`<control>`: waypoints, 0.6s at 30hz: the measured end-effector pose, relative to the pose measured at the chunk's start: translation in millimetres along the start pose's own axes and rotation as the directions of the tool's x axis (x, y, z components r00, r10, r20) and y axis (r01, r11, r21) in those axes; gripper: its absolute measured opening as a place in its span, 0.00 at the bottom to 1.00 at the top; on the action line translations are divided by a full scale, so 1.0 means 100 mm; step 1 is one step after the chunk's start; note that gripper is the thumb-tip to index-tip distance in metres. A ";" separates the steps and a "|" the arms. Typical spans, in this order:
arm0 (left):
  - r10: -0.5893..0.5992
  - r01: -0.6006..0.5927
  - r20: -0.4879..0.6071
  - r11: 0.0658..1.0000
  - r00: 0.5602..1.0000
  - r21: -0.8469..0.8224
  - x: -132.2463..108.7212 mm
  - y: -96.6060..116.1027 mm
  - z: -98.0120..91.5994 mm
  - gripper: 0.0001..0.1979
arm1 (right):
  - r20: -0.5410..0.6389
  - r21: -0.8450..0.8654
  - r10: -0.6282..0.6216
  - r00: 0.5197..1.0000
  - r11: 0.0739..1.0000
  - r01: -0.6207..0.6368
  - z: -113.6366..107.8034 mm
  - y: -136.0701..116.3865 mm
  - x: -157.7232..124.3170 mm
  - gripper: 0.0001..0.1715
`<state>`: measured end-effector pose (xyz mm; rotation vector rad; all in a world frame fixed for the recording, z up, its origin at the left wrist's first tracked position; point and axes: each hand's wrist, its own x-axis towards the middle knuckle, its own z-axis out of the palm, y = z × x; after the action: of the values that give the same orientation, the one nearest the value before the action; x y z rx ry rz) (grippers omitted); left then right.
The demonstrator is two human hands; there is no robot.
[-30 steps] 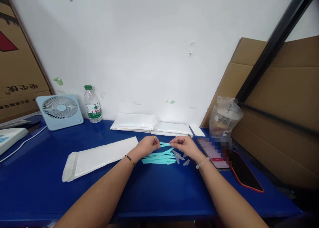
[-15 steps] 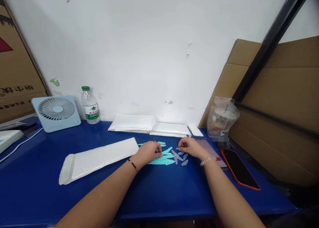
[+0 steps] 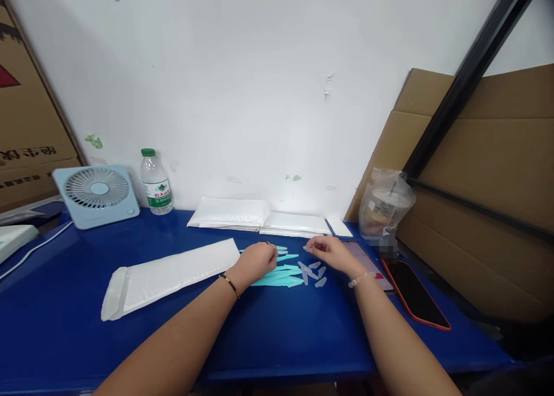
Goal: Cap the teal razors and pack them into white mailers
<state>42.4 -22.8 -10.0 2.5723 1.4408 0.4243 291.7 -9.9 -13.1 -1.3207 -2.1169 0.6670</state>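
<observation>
My left hand (image 3: 259, 262) is closed over the far end of a pile of slim turquoise pointed sticks (image 3: 279, 277). One turquoise stick (image 3: 288, 257) juts from its curled fingers toward the right; the grip itself is hidden. Between the thumb and fingers of my right hand (image 3: 328, 250) is a small translucent tapered piece (image 3: 306, 249). Several more translucent pieces (image 3: 320, 282) lie loose on the table just below that hand. More turquoise sticks (image 3: 281, 249) lie behind my left hand. A white padded mailer (image 3: 177, 277) rests left of my left hand.
White padded mailers (image 3: 229, 212) lie along the wall. A blue fan (image 3: 99, 195) and a water bottle (image 3: 157, 185) stand at the back left. At the right are two phones (image 3: 418, 295) (image 3: 363, 257), a bagged cup (image 3: 385, 208) and cardboard (image 3: 480, 211) beside the blue table (image 3: 294, 332).
My left hand has drawn slightly back and left, and the turquoise stick at its fingers has risen away from the pile. My right hand has lifted a translucent piece slightly toward the left.
</observation>
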 end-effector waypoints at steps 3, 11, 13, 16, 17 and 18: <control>-0.004 0.003 -0.010 0.999 1.000 -0.044 0.01 -0.04 -0.04 0.07 | 0.030 0.091 -0.016 0.999 0.996 0.013 -0.03 -0.07 -0.02 0.16; -0.005 0.005 0.005 0.997 1.000 -0.083 0.01 -0.02 -0.07 0.08 | 0.028 0.146 -0.015 1.000 0.989 0.011 0.05 -0.10 0.01 0.18; -0.003 0.003 0.004 0.996 1.000 -0.084 0.00 -0.01 -0.07 0.08 | 0.050 0.157 -0.012 0.999 0.988 0.004 0.09 -0.09 0.01 0.19; 0.041 -0.041 -0.007 0.996 0.999 -0.083 0.01 -0.02 -0.06 0.09 | 0.071 0.191 -0.009 0.997 0.982 -0.005 0.15 -0.14 0.02 0.19; 0.059 -0.060 -0.017 0.995 0.998 -0.084 0.01 -0.02 -0.05 0.09 | 0.072 0.200 -0.017 0.997 0.980 0.003 0.18 -0.17 0.03 0.19; 0.071 -0.074 -0.028 0.994 0.997 -0.086 0.01 -0.03 -0.04 0.10 | 0.070 0.202 -0.030 0.997 0.979 0.015 0.19 -0.19 0.03 0.18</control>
<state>39.2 -19.9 -6.7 2.5648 1.3094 0.5185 265.5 -17.1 -13.8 -1.1767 -2.0556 0.9070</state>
